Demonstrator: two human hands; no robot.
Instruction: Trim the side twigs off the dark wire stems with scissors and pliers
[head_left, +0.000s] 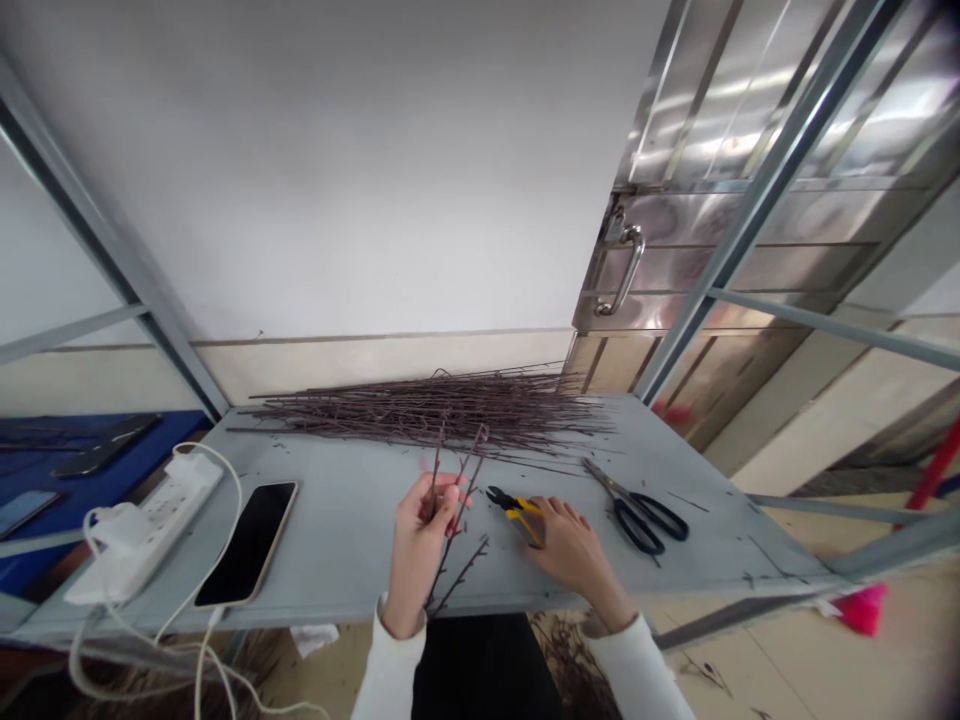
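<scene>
Left hand [420,545] grip closed on dark twigs [436,465]; right hand [570,545] grip loose over pliers [519,510] (yellow handles, black jaws); scissors [637,520] near.

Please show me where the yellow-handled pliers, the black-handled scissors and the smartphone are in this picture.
Yellow-handled pliers [523,508], head view, point on the yellow handle.
Black-handled scissors [606,482], head view, point on the steel blades.
Smartphone [247,545], head view, point on the dark screen.

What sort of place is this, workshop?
Likely a small indoor craft workshop: a grey metal workbench holds a heap of thin dark twig-like stems, with yellow-and-black cutting pliers and black-handled steel scissors beside it.
</scene>
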